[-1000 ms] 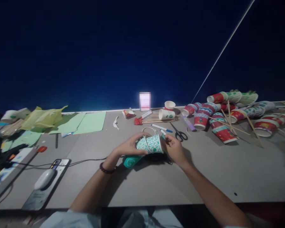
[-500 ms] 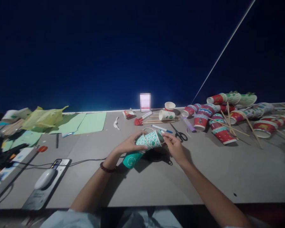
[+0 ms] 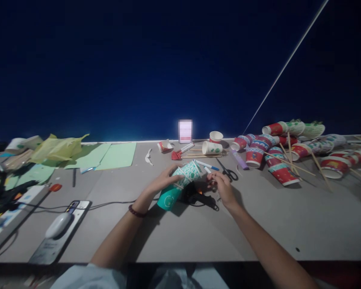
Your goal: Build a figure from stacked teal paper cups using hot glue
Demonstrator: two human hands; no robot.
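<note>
My left hand (image 3: 166,178) is wrapped round a joined row of paper cups (image 3: 191,173), white with a green scale pattern, ending in a solid green cup (image 3: 168,197) at the lower left. The row tilts up to the right. Just right of its upper end, my right hand (image 3: 224,188) has its fingers pinched together. A small white tip shows by these fingers, and I cannot make out what they hold. Under the cups lies a dark tool (image 3: 201,197) with a small orange spot, partly hidden by the cups.
Black scissors (image 3: 228,171) and a blue-capped marker (image 3: 207,165) lie beyond my right hand. Several joined red paper cups (image 3: 255,154) with sticks are at the right. A phone (image 3: 60,233), a power strip (image 3: 16,218), green paper (image 3: 116,155) and a yellow bag (image 3: 58,148) are at the left.
My right hand has drawn back from the cups' upper end and moved slightly down. The cup row has turned a little more upright in my left hand.
</note>
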